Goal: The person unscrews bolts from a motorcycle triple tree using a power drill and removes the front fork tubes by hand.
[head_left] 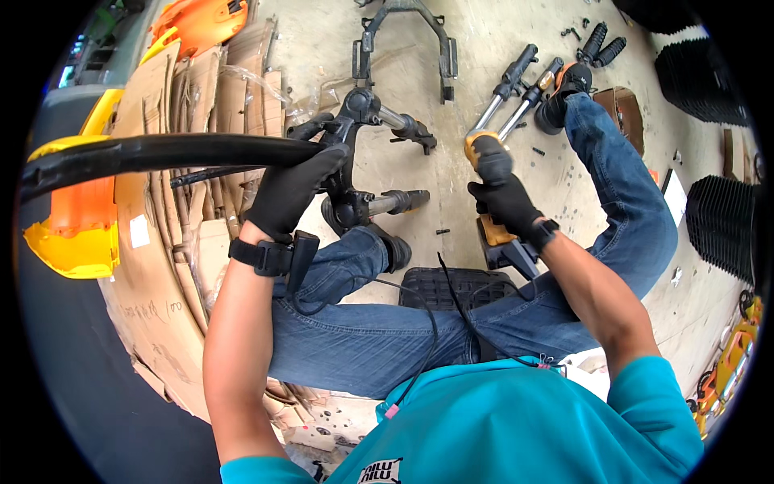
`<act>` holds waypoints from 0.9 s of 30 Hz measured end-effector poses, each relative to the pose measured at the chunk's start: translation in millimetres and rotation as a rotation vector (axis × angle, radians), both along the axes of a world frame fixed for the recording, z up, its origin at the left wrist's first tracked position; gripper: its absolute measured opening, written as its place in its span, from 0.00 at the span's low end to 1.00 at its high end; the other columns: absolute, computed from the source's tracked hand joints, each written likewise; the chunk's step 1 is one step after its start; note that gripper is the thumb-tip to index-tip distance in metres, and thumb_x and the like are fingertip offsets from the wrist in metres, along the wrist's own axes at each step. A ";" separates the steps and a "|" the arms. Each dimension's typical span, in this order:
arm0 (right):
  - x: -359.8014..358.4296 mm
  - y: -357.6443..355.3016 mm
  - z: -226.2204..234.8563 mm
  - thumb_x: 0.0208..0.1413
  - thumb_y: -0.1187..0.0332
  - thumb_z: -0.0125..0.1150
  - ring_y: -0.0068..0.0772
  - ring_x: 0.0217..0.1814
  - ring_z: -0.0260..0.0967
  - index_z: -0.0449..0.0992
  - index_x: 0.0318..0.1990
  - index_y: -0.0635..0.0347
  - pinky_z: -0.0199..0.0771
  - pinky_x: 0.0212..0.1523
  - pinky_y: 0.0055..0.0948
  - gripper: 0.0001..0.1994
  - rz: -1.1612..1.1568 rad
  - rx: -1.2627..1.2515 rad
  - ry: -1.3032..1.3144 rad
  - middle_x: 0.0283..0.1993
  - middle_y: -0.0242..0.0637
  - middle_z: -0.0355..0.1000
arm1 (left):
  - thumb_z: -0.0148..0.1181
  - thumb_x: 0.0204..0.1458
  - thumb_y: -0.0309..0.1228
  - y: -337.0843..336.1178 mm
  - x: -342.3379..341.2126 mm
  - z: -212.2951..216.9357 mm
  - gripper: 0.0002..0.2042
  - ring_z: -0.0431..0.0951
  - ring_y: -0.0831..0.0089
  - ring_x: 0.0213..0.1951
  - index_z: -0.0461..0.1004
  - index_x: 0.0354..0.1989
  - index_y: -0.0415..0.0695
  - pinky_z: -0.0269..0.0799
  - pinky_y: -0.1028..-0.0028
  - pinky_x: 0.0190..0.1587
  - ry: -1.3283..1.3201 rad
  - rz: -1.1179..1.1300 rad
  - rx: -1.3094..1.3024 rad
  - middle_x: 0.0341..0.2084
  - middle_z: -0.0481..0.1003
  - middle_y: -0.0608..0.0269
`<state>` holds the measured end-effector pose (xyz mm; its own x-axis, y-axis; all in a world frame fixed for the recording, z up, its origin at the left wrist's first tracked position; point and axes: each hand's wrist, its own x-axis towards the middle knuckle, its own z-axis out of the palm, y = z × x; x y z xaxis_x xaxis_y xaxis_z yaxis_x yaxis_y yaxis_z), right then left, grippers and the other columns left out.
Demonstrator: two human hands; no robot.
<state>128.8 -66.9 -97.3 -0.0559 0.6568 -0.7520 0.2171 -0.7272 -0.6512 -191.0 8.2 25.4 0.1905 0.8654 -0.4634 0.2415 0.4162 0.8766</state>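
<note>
My left hand (292, 187), in a black glove, grips a long black frame tube (161, 152) that runs out to the left and joins a black steering-head bracket (355, 121) on the concrete floor. My right hand (501, 194), also gloved in black, is closed around a yellow-and-black cordless power tool (493, 234), its nose pointing up toward two chrome fork legs (508, 93). The tool's tip is hidden behind the glove. I sit on the floor with my legs in blue jeans spread around a black ribbed pad (451, 286).
Flattened cardboard sheets (173, 242) lie at my left, with orange and yellow plastic body panels (76, 218) beyond. A black metal bracket frame (403, 40) lies further ahead. Black ribbed parts (721, 222) are stacked at the right, near a small cardboard box (625, 109). Loose bolts dot the floor.
</note>
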 end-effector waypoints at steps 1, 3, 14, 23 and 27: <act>8.5 -1.7 -2.7 0.54 0.65 0.66 0.22 0.21 0.68 0.73 0.31 0.62 0.71 0.26 0.25 0.11 -0.032 0.036 0.138 0.24 0.34 0.71 | 0.60 0.56 0.29 1.8 -2.3 -1.4 0.25 0.76 0.79 0.40 0.64 0.62 0.37 0.72 0.77 0.46 -0.005 -0.028 -0.001 0.40 0.77 0.65; 10.6 -4.3 28.2 0.57 0.66 0.64 0.22 0.30 0.70 0.69 0.51 0.64 0.74 0.32 0.24 0.18 -0.100 0.104 0.483 0.31 0.32 0.71 | 0.60 0.55 0.29 -1.0 -2.5 -0.8 0.25 0.75 0.80 0.41 0.65 0.62 0.37 0.71 0.78 0.47 -0.038 0.005 -0.005 0.41 0.76 0.65; -35.4 -7.5 73.2 0.59 0.67 0.58 0.25 0.31 0.65 0.60 0.62 0.67 0.73 0.35 0.28 0.26 -0.216 0.022 1.098 0.33 0.34 0.67 | 0.60 0.55 0.29 1.7 -4.1 1.5 0.22 0.75 0.80 0.43 0.69 0.58 0.39 0.71 0.79 0.48 0.000 -0.006 -0.018 0.43 0.76 0.65; -41.4 0.9 56.8 0.57 0.67 0.61 0.23 0.32 0.70 0.63 0.61 0.68 0.79 0.35 0.27 0.26 -0.195 0.023 1.107 0.32 0.32 0.69 | 0.59 0.57 0.29 2.1 -9.2 -5.7 0.20 0.76 0.78 0.42 0.69 0.58 0.40 0.72 0.78 0.46 -0.003 -0.032 0.010 0.42 0.77 0.65; -42.8 3.1 57.3 0.58 0.67 0.60 0.22 0.32 0.70 0.63 0.61 0.68 0.77 0.35 0.25 0.25 -0.199 0.002 1.142 0.32 0.33 0.69 | 0.59 0.57 0.30 2.9 -9.7 -6.5 0.19 0.77 0.78 0.41 0.69 0.57 0.40 0.73 0.78 0.45 -0.003 -0.048 0.005 0.40 0.77 0.64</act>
